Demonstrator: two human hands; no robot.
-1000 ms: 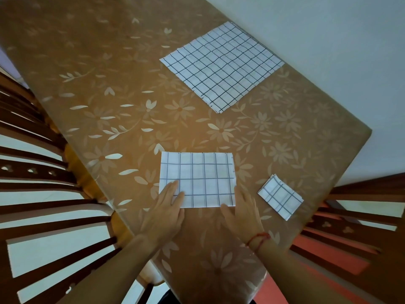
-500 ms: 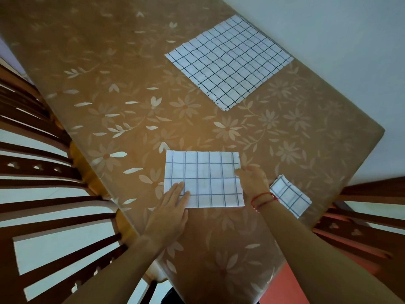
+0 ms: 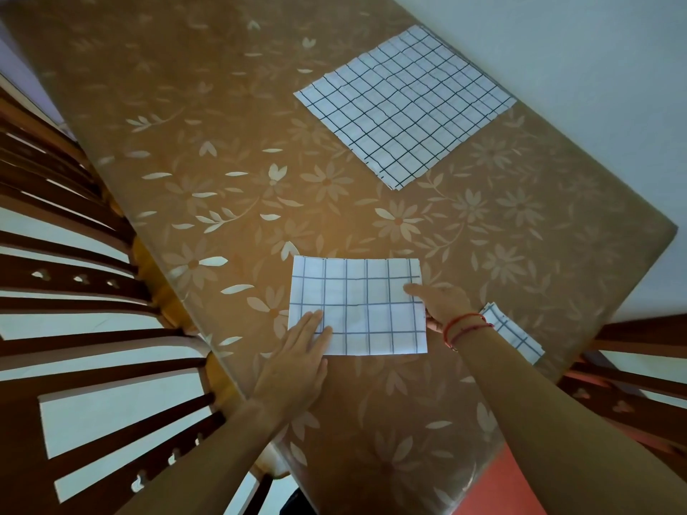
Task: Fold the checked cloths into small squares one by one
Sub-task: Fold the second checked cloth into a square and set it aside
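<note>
A half-folded checked cloth lies as a rectangle near the front of the table. My left hand rests flat on its near left corner, fingers together. At the cloth's right edge is my right hand, a red thread on its wrist; its fingers lie on top and the thumb sits at the edge, pinching it. A small folded checked square lies to the right, partly hidden behind my right wrist. Unfolded checked cloths lie flat in a stack at the far right of the table.
The table has a brown flowered cover and its right edge runs along a pale wall. A slatted wooden chair stands close at the left, another chair at the right. A red floor shows below.
My right hand has moved from the cloth's near edge up to its right edge and taken hold there. My left hand has stayed on the near left corner.
</note>
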